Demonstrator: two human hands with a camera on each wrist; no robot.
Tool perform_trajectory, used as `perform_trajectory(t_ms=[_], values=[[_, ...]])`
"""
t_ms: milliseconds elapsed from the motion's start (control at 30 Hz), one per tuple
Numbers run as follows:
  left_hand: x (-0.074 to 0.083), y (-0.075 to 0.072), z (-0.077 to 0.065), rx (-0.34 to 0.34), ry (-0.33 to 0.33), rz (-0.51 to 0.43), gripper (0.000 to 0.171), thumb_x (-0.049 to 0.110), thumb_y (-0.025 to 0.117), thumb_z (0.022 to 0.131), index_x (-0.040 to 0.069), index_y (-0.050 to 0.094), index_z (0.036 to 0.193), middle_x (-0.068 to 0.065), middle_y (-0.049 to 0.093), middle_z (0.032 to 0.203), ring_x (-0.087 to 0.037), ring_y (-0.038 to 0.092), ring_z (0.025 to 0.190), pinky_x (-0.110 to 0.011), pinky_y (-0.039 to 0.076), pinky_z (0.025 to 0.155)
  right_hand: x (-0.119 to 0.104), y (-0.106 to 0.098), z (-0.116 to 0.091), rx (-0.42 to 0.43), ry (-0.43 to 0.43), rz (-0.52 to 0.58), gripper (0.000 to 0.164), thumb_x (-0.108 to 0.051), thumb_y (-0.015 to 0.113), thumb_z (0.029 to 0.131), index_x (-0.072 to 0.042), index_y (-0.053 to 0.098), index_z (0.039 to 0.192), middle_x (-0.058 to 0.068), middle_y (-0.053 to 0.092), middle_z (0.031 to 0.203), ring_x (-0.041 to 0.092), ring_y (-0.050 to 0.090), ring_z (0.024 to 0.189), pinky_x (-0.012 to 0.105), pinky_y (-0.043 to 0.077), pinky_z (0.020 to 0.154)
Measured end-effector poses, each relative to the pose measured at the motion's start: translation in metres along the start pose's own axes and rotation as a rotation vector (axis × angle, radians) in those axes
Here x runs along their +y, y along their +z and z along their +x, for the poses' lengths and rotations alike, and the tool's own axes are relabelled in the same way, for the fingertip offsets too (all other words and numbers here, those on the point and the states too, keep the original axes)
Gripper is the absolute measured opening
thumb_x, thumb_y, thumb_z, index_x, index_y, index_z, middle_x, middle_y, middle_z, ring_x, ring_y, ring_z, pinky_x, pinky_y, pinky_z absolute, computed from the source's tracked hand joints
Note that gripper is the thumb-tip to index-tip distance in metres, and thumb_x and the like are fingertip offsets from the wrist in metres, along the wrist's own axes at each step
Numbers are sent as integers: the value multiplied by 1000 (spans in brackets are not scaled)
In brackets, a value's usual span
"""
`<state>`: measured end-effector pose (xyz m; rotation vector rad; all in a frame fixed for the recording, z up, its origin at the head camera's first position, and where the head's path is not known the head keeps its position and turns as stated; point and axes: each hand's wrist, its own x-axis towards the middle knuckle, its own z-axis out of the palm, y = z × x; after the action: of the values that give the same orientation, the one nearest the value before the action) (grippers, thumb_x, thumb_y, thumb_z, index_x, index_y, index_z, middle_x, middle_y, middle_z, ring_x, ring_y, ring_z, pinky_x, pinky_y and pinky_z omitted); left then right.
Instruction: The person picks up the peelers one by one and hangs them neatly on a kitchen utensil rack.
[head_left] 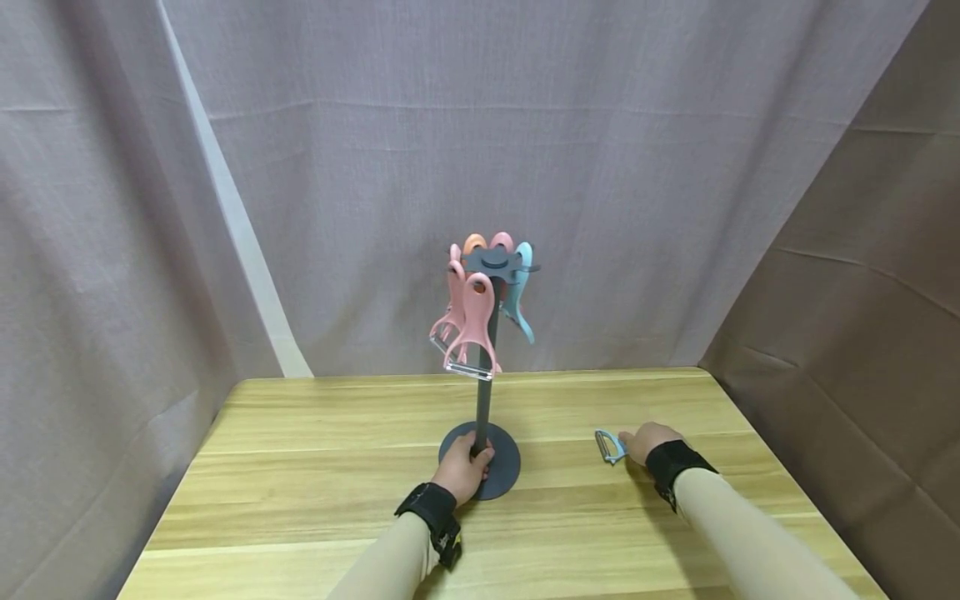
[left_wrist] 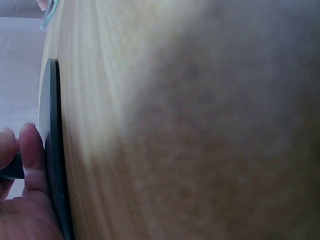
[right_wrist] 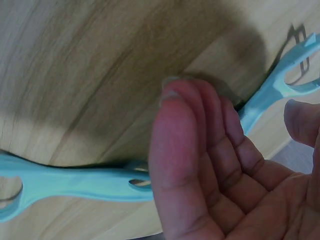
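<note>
My left hand (head_left: 461, 468) grips the dark pole (head_left: 484, 408) of a stand just above its round base (head_left: 504, 467); thumb and fingers curl round it. Peelers hang from the stand's hooks, among them a pink peeler (head_left: 478, 317) in front and a light blue peeler (head_left: 519, 292) at right. My right hand (head_left: 651, 442) is low over the table at a blue peeler (head_left: 617, 450). In the right wrist view its fingers (right_wrist: 175, 145) are bent, with the thumb apart. One blue peeler (right_wrist: 280, 85) runs behind the fingers; a second peeler (right_wrist: 80, 182) lies on the other side.
The wooden table (head_left: 315, 483) carries the stand near its middle. Grey curtains (head_left: 600, 167) hang behind it, and a brown curtain (head_left: 840, 333) borders the right side. An orange peeler (head_left: 474, 242) hangs at the back of the stand.
</note>
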<state>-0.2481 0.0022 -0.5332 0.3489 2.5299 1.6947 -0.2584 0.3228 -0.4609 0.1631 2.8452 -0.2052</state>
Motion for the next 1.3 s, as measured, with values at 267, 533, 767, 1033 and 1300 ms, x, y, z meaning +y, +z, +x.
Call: perform_trajectory(t_ms=[267, 533, 767, 1033, 1300], values=[[1, 0, -1, -3, 17, -12, 6, 12, 51, 91, 7, 54, 93, -2, 52, 70, -12, 52, 59, -25, 46, 52, 0, 5, 6, 35, 39, 16, 49, -40, 39, 92, 0, 64, 79, 26, 59, 94, 39, 56, 85, 50, 44, 72], [2, 0, -2, -12, 7, -21, 6, 12, 51, 91, 7, 54, 93, -2, 52, 71, -13, 53, 60, -25, 45, 53, -7, 6, 4, 53, 67, 30, 47, -38, 41, 90, 2, 65, 82, 26, 59, 94, 37, 56, 84, 49, 44, 72], [4, -1, -3, -6, 7, -8, 6, 11, 51, 91, 7, 54, 93, -2, 52, 71, -11, 52, 59, -25, 45, 52, -5, 9, 7, 94, 36, 18, 39, -33, 51, 88, -2, 56, 64, 14, 55, 71, 27, 53, 68, 46, 44, 65], [3, -1, -2, 0, 9, 3, 6, 12, 51, 91, 7, 54, 93, -2, 52, 71, -11, 52, 59, -25, 45, 52, 2, 15, 18, 83, 15, 28, 41, -33, 54, 87, -6, 48, 56, 9, 49, 64, 23, 48, 60, 39, 42, 60], [1, -1, -2, -2, 10, 6, 6, 12, 51, 91, 8, 54, 93, -1, 51, 70, -11, 52, 58, -25, 45, 52, 8, 23, 26, 137, 6, 59, 38, -34, 62, 81, -5, 50, 59, 7, 49, 62, 23, 48, 59, 38, 42, 57]])
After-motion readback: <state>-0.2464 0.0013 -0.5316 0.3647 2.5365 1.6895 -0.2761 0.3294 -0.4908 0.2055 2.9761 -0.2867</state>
